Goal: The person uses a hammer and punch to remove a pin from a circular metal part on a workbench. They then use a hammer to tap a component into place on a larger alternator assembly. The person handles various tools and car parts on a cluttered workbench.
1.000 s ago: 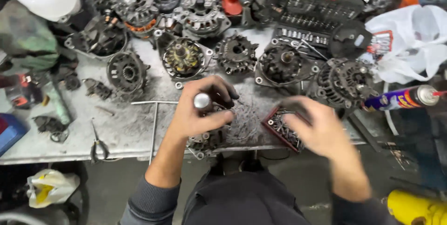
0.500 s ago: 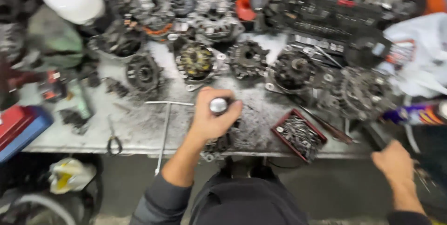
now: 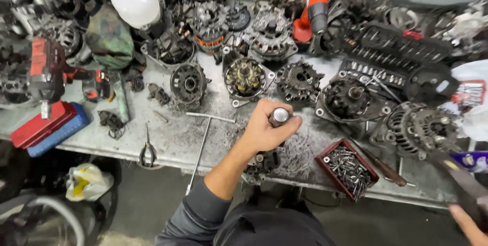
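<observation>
One left hand is curled tight around a metal tool handle that stands upright, long axis vertical, over a small part at the workbench's near edge. Bare bench lies left of it around a T-bar wrench; a red tray of screws sits to the right. At the lower right corner the right hand shows only partly, blurred, so its grip cannot be told.

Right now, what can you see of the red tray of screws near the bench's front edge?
The red tray is a small, shallow rectangular box with dark red walls, lying flat and turned at an angle on the grey workbench. It is heaped with loose silvery screws. No hand touches it; the left hand grips a tool beside it.
</observation>
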